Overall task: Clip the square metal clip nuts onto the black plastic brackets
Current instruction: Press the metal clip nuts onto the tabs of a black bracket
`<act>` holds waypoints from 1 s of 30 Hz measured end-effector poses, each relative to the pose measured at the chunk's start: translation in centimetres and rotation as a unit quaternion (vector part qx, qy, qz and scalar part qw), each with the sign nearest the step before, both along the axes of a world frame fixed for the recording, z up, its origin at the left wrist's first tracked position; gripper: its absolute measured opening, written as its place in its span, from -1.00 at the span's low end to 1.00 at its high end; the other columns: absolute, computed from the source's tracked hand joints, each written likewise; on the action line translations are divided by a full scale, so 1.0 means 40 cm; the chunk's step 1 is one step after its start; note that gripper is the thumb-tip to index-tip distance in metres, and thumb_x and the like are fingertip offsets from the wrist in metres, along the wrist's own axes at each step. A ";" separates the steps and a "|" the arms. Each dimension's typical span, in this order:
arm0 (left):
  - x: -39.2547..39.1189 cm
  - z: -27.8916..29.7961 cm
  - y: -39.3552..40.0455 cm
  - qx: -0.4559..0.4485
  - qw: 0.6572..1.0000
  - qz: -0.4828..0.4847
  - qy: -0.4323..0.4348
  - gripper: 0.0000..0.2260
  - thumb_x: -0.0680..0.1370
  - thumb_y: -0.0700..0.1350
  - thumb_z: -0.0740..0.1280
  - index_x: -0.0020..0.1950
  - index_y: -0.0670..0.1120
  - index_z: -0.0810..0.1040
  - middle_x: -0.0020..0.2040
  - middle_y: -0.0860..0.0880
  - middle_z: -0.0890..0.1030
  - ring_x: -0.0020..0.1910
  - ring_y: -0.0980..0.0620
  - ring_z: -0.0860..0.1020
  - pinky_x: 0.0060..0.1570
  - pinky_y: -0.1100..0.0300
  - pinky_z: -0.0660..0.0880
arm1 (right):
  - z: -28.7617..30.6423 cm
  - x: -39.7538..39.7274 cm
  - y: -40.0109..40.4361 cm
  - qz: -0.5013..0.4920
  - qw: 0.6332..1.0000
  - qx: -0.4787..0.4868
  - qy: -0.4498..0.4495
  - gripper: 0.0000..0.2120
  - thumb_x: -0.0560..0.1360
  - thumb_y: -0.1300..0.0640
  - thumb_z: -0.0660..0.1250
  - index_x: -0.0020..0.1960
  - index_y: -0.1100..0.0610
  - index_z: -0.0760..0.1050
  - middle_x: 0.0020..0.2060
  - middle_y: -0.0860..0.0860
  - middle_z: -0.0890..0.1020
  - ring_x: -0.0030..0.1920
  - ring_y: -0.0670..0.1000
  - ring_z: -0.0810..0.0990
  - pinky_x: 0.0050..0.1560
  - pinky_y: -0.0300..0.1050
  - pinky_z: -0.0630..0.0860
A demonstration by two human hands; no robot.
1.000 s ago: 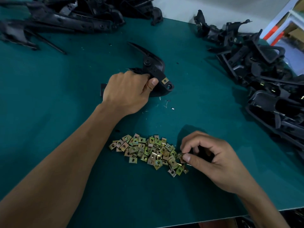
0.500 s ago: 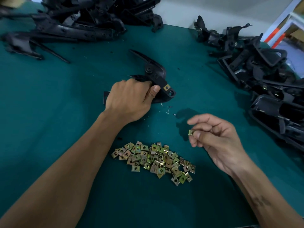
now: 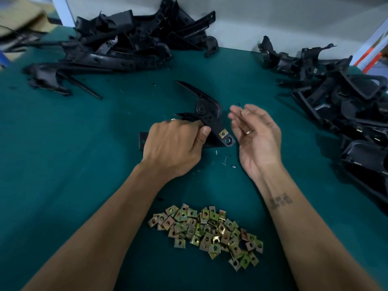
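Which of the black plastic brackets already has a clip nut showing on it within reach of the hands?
The black plastic bracket gripped by the left hand at table centre: a square brass-coloured metal clip nut sits on its tab near the right hand. The others lie heaped along the edges.

The worktop [image 3: 63, 164] is covered in plain dark teal cloth, flecked near the middle with small pale shavings [image 3: 224, 161]. The bracket [image 3: 210, 116] on it is matt black, and the clip nut [image 3: 223, 134] fitted to it is brassy yellow. The heap of loose clip nuts [image 3: 207, 232] shimmers gold, green-yellow and a little pinkish. Both piles of brackets, at the far left [image 3: 117, 49] and at the right [image 3: 346, 97], are black. The wall [image 3: 273, 17] behind is pale grey. The right forearm bears a dark tattoo [image 3: 280, 201].
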State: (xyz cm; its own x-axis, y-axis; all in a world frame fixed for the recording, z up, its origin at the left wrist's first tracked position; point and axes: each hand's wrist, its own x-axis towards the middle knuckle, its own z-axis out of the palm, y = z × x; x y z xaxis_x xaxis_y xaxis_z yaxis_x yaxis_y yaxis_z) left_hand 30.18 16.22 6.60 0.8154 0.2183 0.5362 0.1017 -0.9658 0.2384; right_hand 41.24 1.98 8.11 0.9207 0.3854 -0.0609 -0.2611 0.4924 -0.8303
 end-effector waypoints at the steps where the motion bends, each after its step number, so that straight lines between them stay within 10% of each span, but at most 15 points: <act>1: 0.000 0.000 0.000 0.000 1.000 -0.004 -0.003 -0.64 0.67 0.08 0.04 -0.30 0.00 0.24 -0.42 0.04 0.39 -0.48 -0.07 0.28 -0.45 0.16 0.16 | -0.002 0.001 0.014 0.008 1.000 0.003 -0.004 -0.90 0.56 0.37 0.35 0.02 0.21 0.54 -0.04 0.23 0.73 -0.03 0.10 0.73 -0.01 -0.17 0.63; 16: 0.007 -0.003 -0.001 0.037 0.999 0.018 -0.036 -0.65 0.67 0.08 0.11 -0.30 0.03 0.23 -0.40 0.00 0.51 -0.43 -0.13 0.43 -0.42 0.17 0.12 | -0.014 -0.021 0.042 0.123 0.991 -0.046 -0.013 -0.84 0.35 0.22 0.48 -0.08 0.23 0.66 -0.17 0.10 0.72 -0.10 0.04 0.68 0.07 -0.05 0.64; 30: 0.007 -0.006 -0.001 0.032 0.999 0.000 -0.034 -0.65 0.67 0.11 0.12 -0.28 0.03 0.21 -0.38 -0.01 0.52 -0.40 -0.17 0.47 -0.40 0.16 0.13 | -0.008 -0.021 0.029 0.170 0.985 0.009 -0.024 -0.89 0.55 0.29 0.35 0.07 0.23 0.53 0.04 0.21 0.73 0.06 0.13 0.72 -0.03 -0.07 0.66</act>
State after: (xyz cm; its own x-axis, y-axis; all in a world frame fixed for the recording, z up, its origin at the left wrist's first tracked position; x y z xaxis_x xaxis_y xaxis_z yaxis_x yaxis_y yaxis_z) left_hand 30.47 16.17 6.37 0.7761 0.1817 0.6039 0.0878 -0.9794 0.1819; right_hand 40.40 3.13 7.78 0.7394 0.6731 -0.0117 -0.3746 0.3970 -0.8379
